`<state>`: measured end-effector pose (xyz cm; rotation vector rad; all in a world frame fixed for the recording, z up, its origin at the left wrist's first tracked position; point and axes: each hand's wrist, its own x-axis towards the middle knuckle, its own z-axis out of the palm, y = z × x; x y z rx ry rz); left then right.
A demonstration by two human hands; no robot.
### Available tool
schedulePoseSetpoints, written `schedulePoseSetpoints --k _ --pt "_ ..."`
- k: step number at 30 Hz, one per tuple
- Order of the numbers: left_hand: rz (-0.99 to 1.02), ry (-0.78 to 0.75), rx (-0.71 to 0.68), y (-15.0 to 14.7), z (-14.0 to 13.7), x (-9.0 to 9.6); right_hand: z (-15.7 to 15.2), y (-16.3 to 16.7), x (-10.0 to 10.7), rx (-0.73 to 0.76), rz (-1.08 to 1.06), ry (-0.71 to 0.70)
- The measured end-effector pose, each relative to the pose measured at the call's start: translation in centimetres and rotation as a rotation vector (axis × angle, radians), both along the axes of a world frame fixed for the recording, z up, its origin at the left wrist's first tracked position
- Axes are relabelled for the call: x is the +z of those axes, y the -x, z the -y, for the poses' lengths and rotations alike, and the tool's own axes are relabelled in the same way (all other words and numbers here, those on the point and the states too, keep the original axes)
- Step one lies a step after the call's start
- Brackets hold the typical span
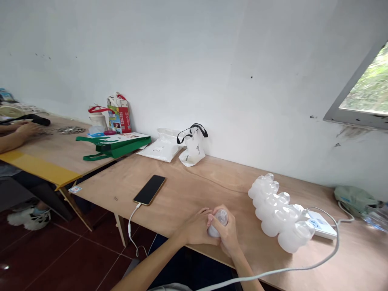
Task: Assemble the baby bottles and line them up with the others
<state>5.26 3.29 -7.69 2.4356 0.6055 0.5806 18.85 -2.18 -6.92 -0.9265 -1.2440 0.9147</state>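
Near the front edge of the wooden table, both hands are wrapped around a small translucent white bottle [222, 217] with a clear domed top. My left hand [197, 228] closes on it from the left, and my right hand [228, 233] grips it from the right with the thumb across its front. The fingers hide much of the bottle's body. To the right stands a cluster of several similar frosted bottles [271, 220] with clear tops, packed close together in uneven rows.
A phone [150, 190] on a charging cable lies left. White bags [192, 151] rest against the wall. Behind the bottles are a white device [321, 224] and a grey-green cloth item [353, 198]. A thick white cable [303, 268] crosses the front right. Another person's hands [28, 130] work at the left table.
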Motion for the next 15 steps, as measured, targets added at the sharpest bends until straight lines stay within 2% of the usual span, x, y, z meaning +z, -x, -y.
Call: schedulePoseSetpoints --k 10,15 --pt "0.017 0.063 0.036 -0.1 0.5 1.3 0.0 -0.4 0.4 0.094 -0.091 -0.015" --pt "0.006 0.100 0.083 0.0 0.9 2.0 -0.1 -0.3 0.2 0.039 -0.054 -0.014"
